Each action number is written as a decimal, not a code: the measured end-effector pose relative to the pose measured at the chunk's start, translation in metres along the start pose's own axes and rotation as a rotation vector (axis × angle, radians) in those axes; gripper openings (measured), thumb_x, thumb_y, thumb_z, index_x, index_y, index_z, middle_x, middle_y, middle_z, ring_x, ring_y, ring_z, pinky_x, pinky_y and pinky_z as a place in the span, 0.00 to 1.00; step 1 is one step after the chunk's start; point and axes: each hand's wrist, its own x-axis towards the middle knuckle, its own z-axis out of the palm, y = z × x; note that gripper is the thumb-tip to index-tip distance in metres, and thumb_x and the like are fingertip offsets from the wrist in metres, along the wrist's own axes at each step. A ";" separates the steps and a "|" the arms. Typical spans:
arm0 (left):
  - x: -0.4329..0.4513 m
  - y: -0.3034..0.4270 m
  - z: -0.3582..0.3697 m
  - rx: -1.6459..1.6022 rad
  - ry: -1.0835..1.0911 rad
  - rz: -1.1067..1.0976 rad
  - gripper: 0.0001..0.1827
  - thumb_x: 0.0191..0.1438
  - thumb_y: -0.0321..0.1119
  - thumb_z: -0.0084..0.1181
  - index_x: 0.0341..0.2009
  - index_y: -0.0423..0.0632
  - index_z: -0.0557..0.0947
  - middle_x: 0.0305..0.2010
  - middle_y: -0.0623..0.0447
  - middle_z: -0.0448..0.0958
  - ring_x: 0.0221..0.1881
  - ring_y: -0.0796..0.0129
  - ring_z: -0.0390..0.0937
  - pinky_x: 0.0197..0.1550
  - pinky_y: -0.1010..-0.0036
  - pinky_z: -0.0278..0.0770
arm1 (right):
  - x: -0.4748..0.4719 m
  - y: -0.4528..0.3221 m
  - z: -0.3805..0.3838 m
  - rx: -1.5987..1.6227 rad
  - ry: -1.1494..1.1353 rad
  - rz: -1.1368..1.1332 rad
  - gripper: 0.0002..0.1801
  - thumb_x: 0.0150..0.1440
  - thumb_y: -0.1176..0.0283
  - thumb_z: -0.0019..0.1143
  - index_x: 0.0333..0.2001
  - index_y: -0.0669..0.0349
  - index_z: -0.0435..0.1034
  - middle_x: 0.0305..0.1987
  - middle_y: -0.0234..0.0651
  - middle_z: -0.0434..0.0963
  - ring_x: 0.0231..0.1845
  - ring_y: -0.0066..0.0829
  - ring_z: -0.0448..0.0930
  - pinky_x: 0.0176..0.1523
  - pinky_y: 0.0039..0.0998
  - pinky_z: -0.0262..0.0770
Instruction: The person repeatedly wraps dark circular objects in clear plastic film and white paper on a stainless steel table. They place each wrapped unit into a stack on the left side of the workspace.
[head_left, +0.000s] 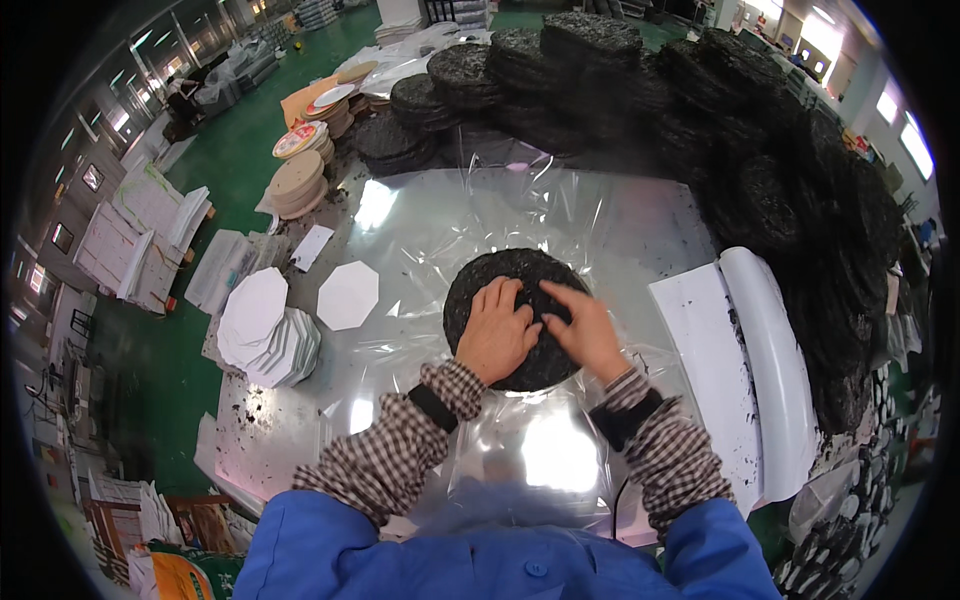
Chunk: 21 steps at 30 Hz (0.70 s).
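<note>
A round black cake of what looks like dried seaweed (487, 274) lies flat before me on clear plastic film (420, 262). My left hand (498, 326) rests on top of it, palm down, fingers bent a little. On its right side, my right hand (585, 322) touches the cake, index finger stretched out and thumb apart from it. Both thumbs are close together near the middle. Neither hand lifts anything that I can see. To the left, a single white octagonal sheet (348, 295) lies beside a stack of similar sheets (259, 315).
Tall piles of black cakes (592, 45) line the table's back and right side. A white plastic roll (769, 367) lies right, beside a flat white sheet (701, 322). Round cardboard discs (296, 180) are stacked back left. Dark crumbs dot the metal tabletop (262, 427).
</note>
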 end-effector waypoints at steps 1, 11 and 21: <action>-0.003 0.003 -0.001 0.067 -0.028 0.019 0.14 0.54 0.41 0.58 0.34 0.42 0.84 0.59 0.41 0.67 0.65 0.45 0.59 0.66 0.52 0.56 | -0.008 -0.009 0.006 -0.099 0.011 0.035 0.25 0.50 0.78 0.60 0.54 0.58 0.73 0.49 0.53 0.78 0.49 0.53 0.79 0.53 0.39 0.76; -0.018 0.014 -0.002 0.107 -0.132 0.002 0.16 0.56 0.40 0.56 0.37 0.38 0.85 0.65 0.38 0.65 0.70 0.42 0.54 0.70 0.52 0.51 | -0.013 -0.018 0.020 -0.191 0.360 0.095 0.23 0.55 0.79 0.57 0.56 0.58 0.71 0.44 0.49 0.75 0.41 0.53 0.79 0.44 0.39 0.76; 0.002 -0.001 0.009 0.212 -0.304 -0.075 0.50 0.57 0.61 0.53 0.71 0.40 0.54 0.77 0.37 0.43 0.78 0.48 0.37 0.75 0.52 0.35 | 0.001 -0.037 -0.011 -0.553 -0.018 -0.112 0.24 0.55 0.67 0.61 0.56 0.63 0.70 0.60 0.45 0.71 0.61 0.47 0.71 0.62 0.49 0.67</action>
